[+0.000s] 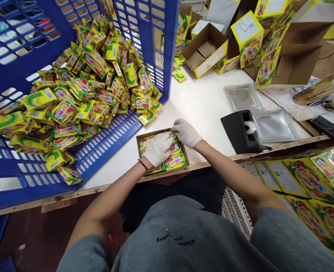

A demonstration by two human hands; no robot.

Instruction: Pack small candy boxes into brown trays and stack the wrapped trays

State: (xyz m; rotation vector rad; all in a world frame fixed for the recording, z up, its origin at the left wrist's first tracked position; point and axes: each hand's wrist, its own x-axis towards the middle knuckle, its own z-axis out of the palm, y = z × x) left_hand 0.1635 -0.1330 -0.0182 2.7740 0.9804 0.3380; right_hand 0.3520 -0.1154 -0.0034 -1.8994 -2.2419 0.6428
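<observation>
- my left fingers lie close together on the packs; grip unclear
- my right fingers curl by the carton's far rim; i can't tell their grip
- packs fill the carton beneath

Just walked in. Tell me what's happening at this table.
A person in white gloves has both hands over a shallow open carton of small yellow packets. The left hand lies across them; the right hand is at the carton's far edge. To the left, a blue crate holds a loose heap of similar packets.
</observation>
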